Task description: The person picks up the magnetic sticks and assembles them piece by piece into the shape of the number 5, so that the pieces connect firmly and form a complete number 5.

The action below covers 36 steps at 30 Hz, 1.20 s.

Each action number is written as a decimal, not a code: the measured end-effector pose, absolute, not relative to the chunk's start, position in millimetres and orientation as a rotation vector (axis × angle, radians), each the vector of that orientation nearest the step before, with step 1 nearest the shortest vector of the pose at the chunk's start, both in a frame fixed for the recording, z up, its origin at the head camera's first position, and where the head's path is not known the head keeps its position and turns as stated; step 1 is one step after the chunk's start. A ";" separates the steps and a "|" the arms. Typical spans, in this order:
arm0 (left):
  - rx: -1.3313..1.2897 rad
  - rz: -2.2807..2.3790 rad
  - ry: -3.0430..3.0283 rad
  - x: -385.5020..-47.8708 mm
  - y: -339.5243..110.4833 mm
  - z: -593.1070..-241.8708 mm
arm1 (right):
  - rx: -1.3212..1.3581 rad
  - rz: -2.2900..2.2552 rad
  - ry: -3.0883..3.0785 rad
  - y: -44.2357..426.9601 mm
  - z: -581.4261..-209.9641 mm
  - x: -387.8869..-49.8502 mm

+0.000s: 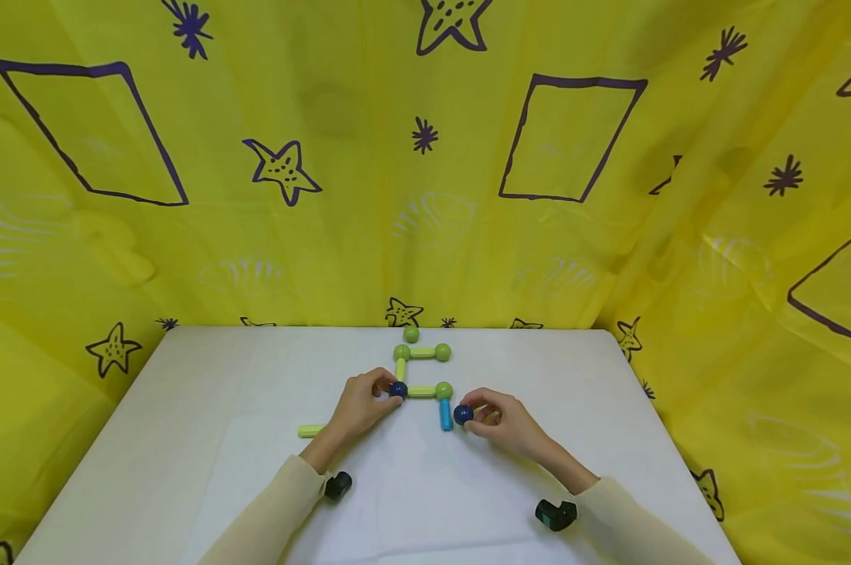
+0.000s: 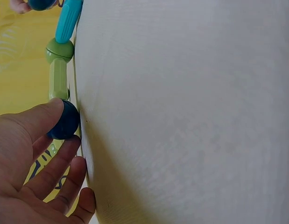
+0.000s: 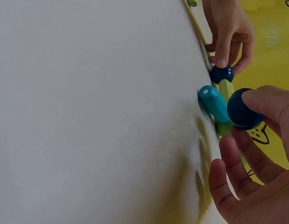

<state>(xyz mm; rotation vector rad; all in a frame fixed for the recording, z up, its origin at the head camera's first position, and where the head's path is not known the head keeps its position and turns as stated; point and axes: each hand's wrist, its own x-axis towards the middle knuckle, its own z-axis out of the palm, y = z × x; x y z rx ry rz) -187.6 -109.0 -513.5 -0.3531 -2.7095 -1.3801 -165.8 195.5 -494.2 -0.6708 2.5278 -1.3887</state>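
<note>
On the white desk (image 1: 439, 502), a loose green rod (image 1: 309, 431) is seen beside the left wrist (image 1: 321, 450). A navy ball (image 1: 463, 414) is pinched by the right hand (image 1: 501, 420) just beside a blue rod (image 1: 445, 416), and a second navy ball (image 1: 398, 390) is pinched by the left hand (image 1: 360, 400) at a corner of the green frame (image 1: 421, 391). Farther off, a lone green ball (image 1: 411, 334) is backed by a yellow curtain (image 1: 369, 251).

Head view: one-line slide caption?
Left hand holds navy ball touching green stick; right hand holds second navy ball near blue stick.
</note>
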 end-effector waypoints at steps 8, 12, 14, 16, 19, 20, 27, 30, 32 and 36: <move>-0.346 -1.374 -2.716 -188.5 -108.8 -512.3 | -0.723 -1.361 2.508 192.2 -504.6 -153.4; -0.344 -1.372 -2.714 -189.2 -108.6 -511.6 | -0.726 -1.338 2.522 189.8 -507.2 -150.3; -0.342 -1.372 -2.713 -189.6 -108.5 -511.7 | -0.729 -1.326 2.530 188.9 -508.5 -149.3; -0.345 -1.370 -2.712 -189.8 -108.4 -512.0 | -0.738 -1.315 2.536 188.3 -509.7 -148.1; -0.344 -1.370 -2.713 -189.8 -108.2 -512.4 | -0.757 -1.301 2.542 187.8 -511.2 -146.6; -0.344 -1.369 -2.714 -189.7 -108.2 -512.4 | -0.763 -1.296 2.545 187.7 -511.5 -146.1; -0.341 -1.363 -2.723 -190.3 -107.5 -513.2 | -0.789 -1.283 2.559 187.5 -512.1 -144.2; -0.350 -1.365 -2.729 -190.7 -107.6 -513.1 | -0.779 -1.292 2.550 187.5 -511.6 -143.7; -0.359 -1.371 -2.740 -190.7 -108.4 -512.4 | -0.781 -1.299 2.544 187.4 -511.4 -143.2; -0.384 -1.375 -2.771 -190.9 -111.2 -509.5 | -0.777 -1.305 2.537 187.4 -512.0 -142.7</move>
